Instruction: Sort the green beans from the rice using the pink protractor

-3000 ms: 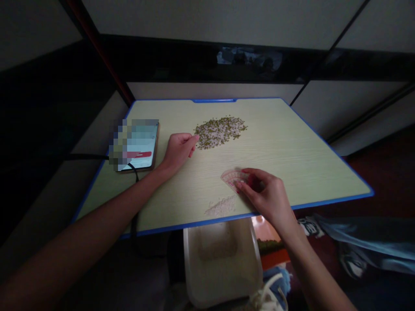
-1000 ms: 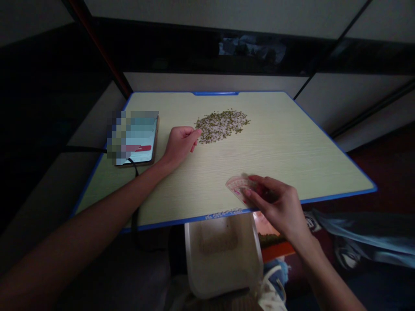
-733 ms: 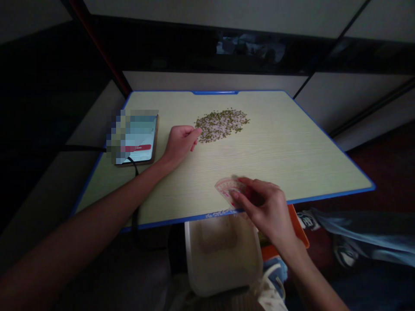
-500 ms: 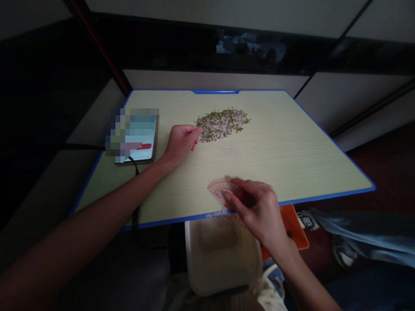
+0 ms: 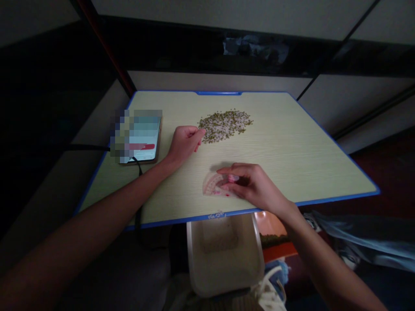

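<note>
My right hand (image 5: 256, 185) pinches a clear protractor (image 5: 210, 187) with pink markings, held low over the front part of the table (image 5: 285, 142). Its right part is hidden behind my fingers. Closed, my left hand (image 5: 184, 144) rests at the left end of a mixed pile (image 5: 223, 126) of green beans and white rice-like grains. Whether anything is inside those fingers is hidden. A few white grains (image 5: 216, 214) lie on the blue front edge. Right below that edge stands a whitish plastic tub (image 5: 223, 263) with some grains on its bottom.
A phone (image 5: 144, 137) with a lit screen lies at the table's left, a black cable (image 5: 87, 147) running by it. Beside the tub sits an orange container (image 5: 270, 229) with green beans. Another person's legs (image 5: 372, 242) are at the right; cabinet panels stand behind the table.
The small heap of white grains near the front has moved to the edge and mostly gone from it. My right hand with the protractor has shifted left, then back from the edge. My left hand stays.
</note>
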Tool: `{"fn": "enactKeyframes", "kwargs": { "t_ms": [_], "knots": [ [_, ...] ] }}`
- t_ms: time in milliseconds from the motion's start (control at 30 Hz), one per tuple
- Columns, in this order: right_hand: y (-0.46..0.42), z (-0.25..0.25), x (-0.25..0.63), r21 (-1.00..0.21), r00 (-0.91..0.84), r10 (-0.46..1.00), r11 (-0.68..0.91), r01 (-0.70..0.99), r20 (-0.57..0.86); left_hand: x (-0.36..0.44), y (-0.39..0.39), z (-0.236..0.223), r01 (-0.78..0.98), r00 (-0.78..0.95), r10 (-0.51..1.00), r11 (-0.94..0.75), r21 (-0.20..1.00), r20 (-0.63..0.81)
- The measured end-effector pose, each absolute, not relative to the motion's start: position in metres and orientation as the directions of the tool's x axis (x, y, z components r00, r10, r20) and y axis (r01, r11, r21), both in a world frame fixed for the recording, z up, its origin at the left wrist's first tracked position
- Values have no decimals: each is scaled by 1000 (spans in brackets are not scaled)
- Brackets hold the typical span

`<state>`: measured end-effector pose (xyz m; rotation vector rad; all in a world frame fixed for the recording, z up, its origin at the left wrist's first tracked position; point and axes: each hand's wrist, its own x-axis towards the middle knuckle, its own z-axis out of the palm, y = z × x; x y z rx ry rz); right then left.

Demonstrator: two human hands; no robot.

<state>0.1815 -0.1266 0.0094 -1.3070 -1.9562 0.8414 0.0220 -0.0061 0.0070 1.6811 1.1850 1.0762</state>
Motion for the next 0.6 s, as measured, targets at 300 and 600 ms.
{"fn": "enactKeyframes", "kwargs": {
  "t_ms": [300, 600],
  "knots": [
    [-140, 14, 172, -823, -430, 897, 318, 471, 100, 22, -6, 6, 271, 206, 956, -260, 927, 208],
    [-140, 8, 173, -888, -427, 896, 290, 357, 121, 22, -6, 7, 274, 213, 951, -278, 921, 224]
  ]
}}
